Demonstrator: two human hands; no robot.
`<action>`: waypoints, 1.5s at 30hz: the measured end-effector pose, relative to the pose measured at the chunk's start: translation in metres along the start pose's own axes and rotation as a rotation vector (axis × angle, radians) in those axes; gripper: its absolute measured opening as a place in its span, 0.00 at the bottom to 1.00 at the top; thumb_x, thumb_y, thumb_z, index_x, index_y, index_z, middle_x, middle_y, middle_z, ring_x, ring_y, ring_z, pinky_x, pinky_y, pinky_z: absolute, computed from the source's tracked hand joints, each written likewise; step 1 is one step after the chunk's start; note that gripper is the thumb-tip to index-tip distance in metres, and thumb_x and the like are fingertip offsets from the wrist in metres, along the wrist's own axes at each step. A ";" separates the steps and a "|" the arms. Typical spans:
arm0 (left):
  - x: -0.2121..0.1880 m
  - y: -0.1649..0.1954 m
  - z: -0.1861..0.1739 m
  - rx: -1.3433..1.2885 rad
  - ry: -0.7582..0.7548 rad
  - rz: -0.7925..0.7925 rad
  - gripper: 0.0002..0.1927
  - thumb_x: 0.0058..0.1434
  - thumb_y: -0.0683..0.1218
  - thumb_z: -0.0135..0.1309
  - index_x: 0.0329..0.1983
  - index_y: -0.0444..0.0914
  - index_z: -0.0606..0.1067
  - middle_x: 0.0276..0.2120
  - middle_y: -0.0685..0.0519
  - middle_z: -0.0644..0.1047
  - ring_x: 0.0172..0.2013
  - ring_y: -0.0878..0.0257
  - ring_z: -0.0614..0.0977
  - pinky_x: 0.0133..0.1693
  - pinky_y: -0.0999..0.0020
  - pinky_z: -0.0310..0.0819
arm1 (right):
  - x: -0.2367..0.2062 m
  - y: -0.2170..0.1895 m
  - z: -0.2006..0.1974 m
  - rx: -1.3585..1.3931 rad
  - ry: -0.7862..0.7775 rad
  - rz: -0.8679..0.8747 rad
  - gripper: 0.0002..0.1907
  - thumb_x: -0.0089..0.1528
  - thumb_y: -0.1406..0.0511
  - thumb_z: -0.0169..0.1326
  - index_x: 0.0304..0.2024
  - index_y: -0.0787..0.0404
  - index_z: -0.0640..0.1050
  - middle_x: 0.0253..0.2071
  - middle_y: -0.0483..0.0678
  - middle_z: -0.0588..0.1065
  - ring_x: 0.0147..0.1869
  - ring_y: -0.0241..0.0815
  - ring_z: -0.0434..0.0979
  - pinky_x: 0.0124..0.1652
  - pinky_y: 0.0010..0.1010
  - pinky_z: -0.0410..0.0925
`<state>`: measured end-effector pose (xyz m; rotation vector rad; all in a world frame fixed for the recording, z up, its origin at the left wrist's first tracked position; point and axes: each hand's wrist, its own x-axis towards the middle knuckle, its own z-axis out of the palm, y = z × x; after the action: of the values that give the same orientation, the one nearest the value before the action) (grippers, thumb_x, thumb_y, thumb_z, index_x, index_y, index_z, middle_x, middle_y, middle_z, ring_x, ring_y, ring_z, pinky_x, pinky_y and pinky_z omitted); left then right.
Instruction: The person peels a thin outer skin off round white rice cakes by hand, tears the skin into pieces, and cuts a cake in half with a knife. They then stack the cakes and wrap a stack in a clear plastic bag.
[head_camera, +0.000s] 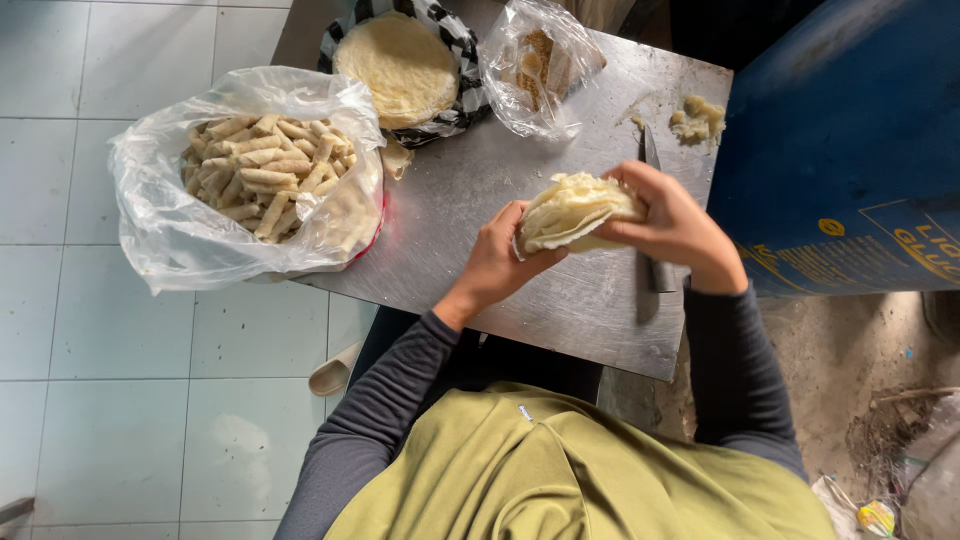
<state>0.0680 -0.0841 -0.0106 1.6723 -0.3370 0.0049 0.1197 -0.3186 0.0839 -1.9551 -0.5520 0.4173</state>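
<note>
Both hands hold a stack of thin pale wrapper sheets (570, 212) just above the metal table (470, 215). My left hand (497, 262) grips the stack's lower left edge from below. My right hand (672, 222) covers its right side, fingers curled over the top. Under my right wrist a knife (652, 268) lies on the table, blade pointing away from me.
A clear plastic bag of several rolled spring rolls (262, 165) sits at the table's left edge. Behind it a round pile of wrappers (397, 65) rests on checkered plastic, beside a clear bag (540, 65) with brown food. A lump of filling (697, 120) lies far right. A blue drum (850, 140) stands right.
</note>
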 end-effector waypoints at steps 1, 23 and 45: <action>0.003 0.001 -0.006 0.030 -0.016 0.033 0.25 0.56 0.49 0.70 0.53 0.37 0.73 0.47 0.50 0.79 0.45 0.62 0.84 0.46 0.67 0.81 | -0.007 0.004 0.006 -0.044 0.040 -0.026 0.23 0.56 0.68 0.66 0.52 0.65 0.75 0.46 0.45 0.77 0.49 0.34 0.78 0.50 0.27 0.74; 0.016 -0.030 -0.037 0.564 -0.132 0.295 0.26 0.50 0.43 0.61 0.55 0.42 0.75 0.48 0.52 0.77 0.52 0.52 0.79 0.55 0.55 0.68 | -0.029 0.068 0.084 -0.411 0.486 -0.220 0.24 0.48 0.78 0.60 0.48 0.67 0.74 0.52 0.56 0.74 0.54 0.54 0.76 0.51 0.35 0.71; 0.027 -0.012 -0.010 0.822 -0.058 -0.089 0.34 0.64 0.62 0.59 0.67 0.38 0.70 0.59 0.46 0.73 0.57 0.49 0.77 0.55 0.52 0.73 | -0.012 0.061 0.071 -0.349 0.578 0.251 0.17 0.68 0.58 0.59 0.49 0.65 0.79 0.45 0.55 0.72 0.44 0.48 0.76 0.42 0.37 0.71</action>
<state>0.0984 -0.0791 -0.0159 2.5051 -0.3237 0.0320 0.0846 -0.2950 -0.0007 -2.3571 -0.0012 -0.1121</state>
